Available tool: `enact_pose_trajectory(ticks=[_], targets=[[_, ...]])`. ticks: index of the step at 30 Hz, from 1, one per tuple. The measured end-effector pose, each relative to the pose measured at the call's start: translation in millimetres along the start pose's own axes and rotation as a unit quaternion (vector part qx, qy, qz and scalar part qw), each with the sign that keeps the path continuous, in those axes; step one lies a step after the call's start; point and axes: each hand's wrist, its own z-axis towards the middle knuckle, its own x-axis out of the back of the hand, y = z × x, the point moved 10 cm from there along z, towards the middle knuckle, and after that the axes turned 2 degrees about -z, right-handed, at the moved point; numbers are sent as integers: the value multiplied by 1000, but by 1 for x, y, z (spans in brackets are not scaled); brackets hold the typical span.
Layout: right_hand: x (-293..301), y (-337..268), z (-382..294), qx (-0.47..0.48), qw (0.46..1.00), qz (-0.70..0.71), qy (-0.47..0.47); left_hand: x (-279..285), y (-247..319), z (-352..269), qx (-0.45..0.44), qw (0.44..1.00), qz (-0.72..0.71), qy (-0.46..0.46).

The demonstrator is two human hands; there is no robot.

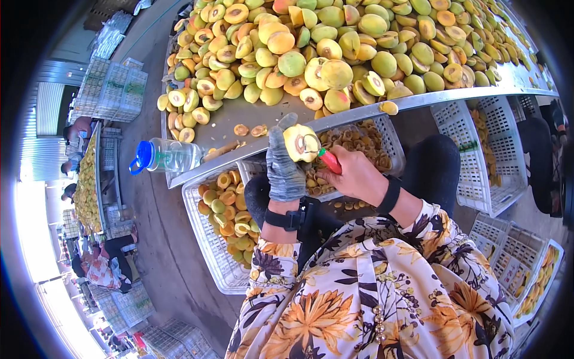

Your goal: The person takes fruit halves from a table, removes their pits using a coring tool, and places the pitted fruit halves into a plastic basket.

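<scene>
My left hand (285,168), in a grey knit glove, holds a halved yellow-green stone fruit (300,142), its cut face and brown pit hollow turned towards my right hand. My bare right hand (356,172) grips the red handle of a pitting tool (330,161). The tool's curved metal loop lies against the fruit's cut face, around the pit area. Both hands are just off the metal table's edge (242,157), above a white crate of pits and scraps (392,146). On the table is a large heap of halved fruit (332,49).
A clear plastic bottle with a blue lid (172,155) lies at the table's left corner, beside a wooden handle (221,151). A white crate of fruit halves (215,273) stands below left. More crates (497,188) are at right. Other people (105,269) sit far left.
</scene>
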Motion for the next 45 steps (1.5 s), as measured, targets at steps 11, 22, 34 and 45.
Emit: enact_pose_trajectory(ticks=[11, 22, 34, 45], targets=[[-6, 11, -11, -43, 999, 15, 6, -19, 1, -13, -98, 986, 134, -29], [-1, 18, -15, -77, 995, 52, 37, -22, -3, -18, -107, 982, 150, -35], [-3, 21, -24, -68, 993, 81, 46, -46, 7, -28, -131, 974, 175, -58], [-22, 27, -27, -76, 991, 110, -5, -10, -17, -8, -108, 975, 188, -41]])
